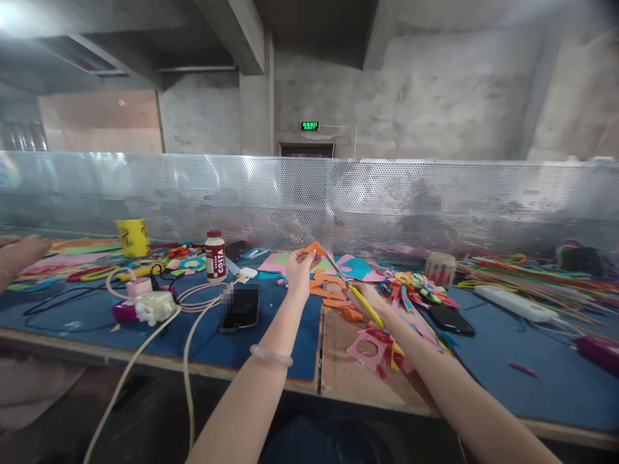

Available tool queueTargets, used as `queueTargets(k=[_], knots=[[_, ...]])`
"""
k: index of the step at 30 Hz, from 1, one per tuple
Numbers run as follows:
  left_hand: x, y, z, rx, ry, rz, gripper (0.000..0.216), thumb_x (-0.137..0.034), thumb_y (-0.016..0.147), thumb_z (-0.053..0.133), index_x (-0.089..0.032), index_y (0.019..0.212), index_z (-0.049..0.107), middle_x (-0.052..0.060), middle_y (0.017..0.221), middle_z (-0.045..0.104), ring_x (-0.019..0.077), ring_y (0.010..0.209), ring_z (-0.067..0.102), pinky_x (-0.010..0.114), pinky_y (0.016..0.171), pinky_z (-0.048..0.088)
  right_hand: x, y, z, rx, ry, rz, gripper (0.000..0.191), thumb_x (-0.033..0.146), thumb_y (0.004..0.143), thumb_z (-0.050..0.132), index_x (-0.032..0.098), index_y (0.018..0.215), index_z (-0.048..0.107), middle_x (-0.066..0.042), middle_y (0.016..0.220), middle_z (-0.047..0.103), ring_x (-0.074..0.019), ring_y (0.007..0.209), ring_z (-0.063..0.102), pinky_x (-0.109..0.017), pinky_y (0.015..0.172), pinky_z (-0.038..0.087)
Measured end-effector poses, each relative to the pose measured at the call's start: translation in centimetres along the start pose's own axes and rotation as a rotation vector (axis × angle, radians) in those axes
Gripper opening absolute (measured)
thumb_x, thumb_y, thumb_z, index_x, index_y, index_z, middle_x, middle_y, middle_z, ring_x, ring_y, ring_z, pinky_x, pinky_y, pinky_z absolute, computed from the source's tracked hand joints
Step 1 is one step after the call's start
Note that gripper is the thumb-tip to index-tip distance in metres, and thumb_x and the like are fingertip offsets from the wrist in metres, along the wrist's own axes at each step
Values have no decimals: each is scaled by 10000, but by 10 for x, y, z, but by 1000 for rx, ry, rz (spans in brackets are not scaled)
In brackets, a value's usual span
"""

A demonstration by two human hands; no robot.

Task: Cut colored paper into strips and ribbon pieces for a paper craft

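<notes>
My left hand [302, 267] pinches a small piece of orange paper [316, 247] above the table. In my right hand [370, 301] is a pair of scissors [360, 298] with yellow handles, its metal blades pointing up and left to the orange paper. Whether the blades touch the paper I cannot tell. Below and between my hands lie orange paper scraps [331, 290]. A pink paper scrap with a round hole [370, 350] rests nearer the table's front edge, among red and yellow bits.
A red-capped bottle [215, 258], a dark phone-like device [242, 307] and a power strip with cables [147, 307] stand to the left. On the right are a black phone [451, 319], a white power strip [515, 303] and colourful sticks [527, 277]. Another person's hand [23, 252] shows far left.
</notes>
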State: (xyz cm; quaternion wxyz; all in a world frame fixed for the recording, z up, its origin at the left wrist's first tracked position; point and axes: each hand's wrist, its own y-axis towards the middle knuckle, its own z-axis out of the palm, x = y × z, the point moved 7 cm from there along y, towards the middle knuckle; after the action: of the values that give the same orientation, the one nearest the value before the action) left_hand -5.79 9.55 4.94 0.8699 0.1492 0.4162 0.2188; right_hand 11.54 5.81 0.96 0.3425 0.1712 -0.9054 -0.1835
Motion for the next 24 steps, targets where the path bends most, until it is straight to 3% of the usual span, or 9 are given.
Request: queueTargets(k=[24], knots=[[4,3,1,23,-39,-38,203,-158,609,707,-120,716,539,42,631,649,156,625,653,352,748,523,3,0,-2,-2,-23,10,266,377,731,399,190,545,369,37,515,357,-93,481,343,-218,459,240]])
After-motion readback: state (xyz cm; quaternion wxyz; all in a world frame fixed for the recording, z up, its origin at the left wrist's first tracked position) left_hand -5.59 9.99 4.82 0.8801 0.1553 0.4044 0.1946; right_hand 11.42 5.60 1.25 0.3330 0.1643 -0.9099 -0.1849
